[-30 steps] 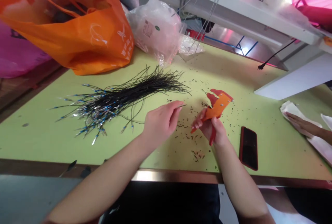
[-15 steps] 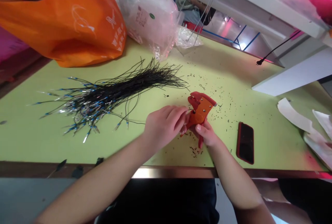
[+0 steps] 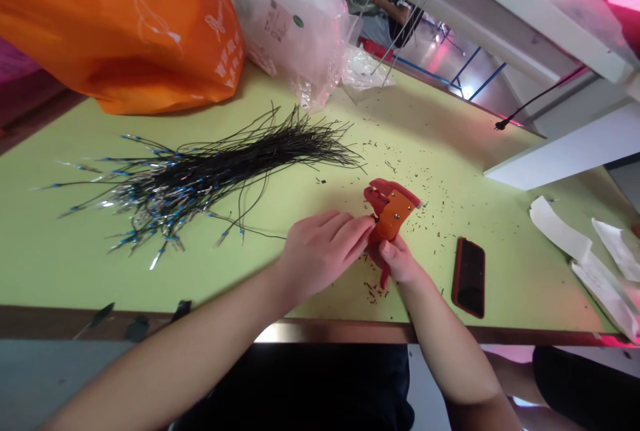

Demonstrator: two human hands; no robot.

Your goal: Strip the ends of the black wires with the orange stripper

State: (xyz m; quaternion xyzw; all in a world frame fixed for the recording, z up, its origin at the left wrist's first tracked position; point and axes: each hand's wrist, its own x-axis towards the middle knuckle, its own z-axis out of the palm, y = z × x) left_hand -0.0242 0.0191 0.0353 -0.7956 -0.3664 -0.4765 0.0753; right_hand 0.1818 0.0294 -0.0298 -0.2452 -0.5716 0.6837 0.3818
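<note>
My right hand [image 3: 399,259] is wrapped around the handles of a red and orange wire stripper [image 3: 395,211], its jaws pointing up and to the left. Beside the tool's orange body, my left hand [image 3: 327,244] pinches a black wire [image 3: 263,232] whose length trails left out of the fist. The wire's tip is hidden behind the fingers. A large bundle of black wires [image 3: 250,156] lies to the left on the table, with blue and silvery connectors at its left ends.
Small black clippings are scattered around the tool on the yellow-green table [image 3: 430,104]. A phone [image 3: 470,276] lies to the right, near white paper strips [image 3: 560,228]. Orange [image 3: 170,38] and clear plastic [image 3: 295,24] bags stand at the back. A white post [image 3: 555,151] rises at right.
The wire end seen between my left fingers and the stripper is now covered, as the fingers have come right up against the tool. The view has shifted slightly.
</note>
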